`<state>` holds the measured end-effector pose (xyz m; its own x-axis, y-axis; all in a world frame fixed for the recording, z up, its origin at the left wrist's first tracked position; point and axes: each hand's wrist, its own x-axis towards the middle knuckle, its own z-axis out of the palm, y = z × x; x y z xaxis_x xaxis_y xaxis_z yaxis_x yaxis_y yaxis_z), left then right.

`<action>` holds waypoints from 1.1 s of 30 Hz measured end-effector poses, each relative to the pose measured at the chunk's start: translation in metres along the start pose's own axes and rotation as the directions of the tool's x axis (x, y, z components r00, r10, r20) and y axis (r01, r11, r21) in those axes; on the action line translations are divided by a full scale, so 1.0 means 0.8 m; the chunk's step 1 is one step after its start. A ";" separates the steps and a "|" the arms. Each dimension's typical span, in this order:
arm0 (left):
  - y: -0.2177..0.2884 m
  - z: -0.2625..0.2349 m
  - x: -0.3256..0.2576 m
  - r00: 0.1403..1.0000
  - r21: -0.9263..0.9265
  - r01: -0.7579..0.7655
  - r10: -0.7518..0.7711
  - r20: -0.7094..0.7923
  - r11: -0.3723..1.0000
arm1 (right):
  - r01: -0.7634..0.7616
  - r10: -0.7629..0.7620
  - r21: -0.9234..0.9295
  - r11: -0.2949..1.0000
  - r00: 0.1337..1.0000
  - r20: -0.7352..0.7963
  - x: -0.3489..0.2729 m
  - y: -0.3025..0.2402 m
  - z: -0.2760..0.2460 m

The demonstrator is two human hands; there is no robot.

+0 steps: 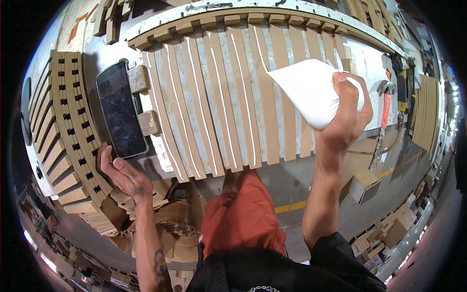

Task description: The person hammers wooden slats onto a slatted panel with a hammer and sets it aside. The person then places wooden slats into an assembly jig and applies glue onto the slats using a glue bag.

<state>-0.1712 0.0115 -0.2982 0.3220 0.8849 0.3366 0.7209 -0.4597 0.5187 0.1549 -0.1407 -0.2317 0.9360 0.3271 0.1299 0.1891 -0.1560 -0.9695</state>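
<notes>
My right hand [346, 114] squeezes a white cone-shaped glue bag [307, 90], its tip pointing left over a curved row of wooden slats [214, 97] marked with thin white glue lines. My left hand [121, 173] rests at the workbench's near edge, fingers bent, just below a black phone [119, 109] lying flat. It holds nothing that I can see. Two small wooden blocks [143, 100] sit beside the phone's right edge.
A slotted wooden lattice panel [65, 126] lies at the left. A hammer with an orange handle [383, 124] rests on the bench at the right. Stacked wood pieces [160, 228] and cardboard boxes [384, 233] stand on the floor below.
</notes>
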 end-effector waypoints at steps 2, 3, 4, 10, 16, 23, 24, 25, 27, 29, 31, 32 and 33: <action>0.000 0.000 0.000 1.000 0.001 -0.005 0.005 -0.014 1.000 | -0.056 0.056 0.028 0.998 0.998 -0.018 -0.005 -0.003 -0.009; 0.000 0.000 0.000 1.000 0.000 -0.006 0.006 -0.013 1.000 | -0.056 0.057 0.027 0.998 0.998 -0.020 -0.008 -0.006 -0.010; 0.001 0.000 0.000 1.000 -0.001 -0.001 0.000 -0.018 1.000 | -0.098 0.099 0.042 0.994 0.994 -0.036 -0.011 -0.009 -0.011; -0.001 0.000 -0.001 1.000 -0.005 0.016 -0.016 -0.024 1.000 | -0.172 0.172 0.000 0.985 0.983 -0.058 -0.032 -0.017 -0.023; 0.001 0.004 0.000 0.998 -0.020 0.003 -0.004 -0.060 1.000 | -0.121 0.121 -0.047 0.991 0.993 -0.011 -0.047 -0.014 -0.047; 0.005 0.004 0.000 0.998 -0.007 -0.021 0.021 -0.063 1.000 | -0.081 0.083 -0.041 0.996 0.994 0.068 -0.071 -0.012 -0.072; 0.005 0.004 0.000 0.998 -0.009 -0.022 0.021 -0.063 1.000 | -0.080 0.082 -0.042 0.996 0.994 0.066 -0.075 -0.012 -0.075; 0.004 0.004 -0.001 0.998 -0.019 -0.016 0.015 -0.063 1.000 | -0.063 0.066 -0.034 0.997 0.994 0.086 -0.079 -0.012 -0.078; 0.005 0.003 -0.002 0.998 -0.027 -0.011 0.009 -0.062 1.000 | -0.049 0.051 -0.026 0.998 0.993 0.105 -0.086 -0.012 -0.083; 0.008 0.002 -0.001 0.998 -0.010 -0.010 0.009 -0.062 1.000 | -0.040 0.043 -0.028 0.999 0.992 0.114 -0.092 -0.012 -0.086; 0.008 -0.001 0.000 0.999 0.007 -0.009 0.009 -0.045 1.000 | -0.043 0.043 -0.003 0.999 0.992 0.115 -0.099 -0.009 -0.090; 0.008 -0.002 0.000 1.000 0.022 -0.005 0.006 -0.027 1.000 | -0.044 0.042 0.018 0.999 0.992 0.116 -0.102 -0.008 -0.093; 0.007 -0.002 -0.001 1.000 0.023 -0.005 0.006 -0.024 1.000 | -0.046 0.044 0.017 0.999 0.992 0.116 -0.103 -0.009 -0.096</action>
<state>-0.1681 0.0081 -0.2944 0.3113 0.8800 0.3588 0.7328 -0.4626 0.4989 0.0987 -0.2379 -0.2197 0.9029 0.4254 0.0621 0.1404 -0.1554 -0.9778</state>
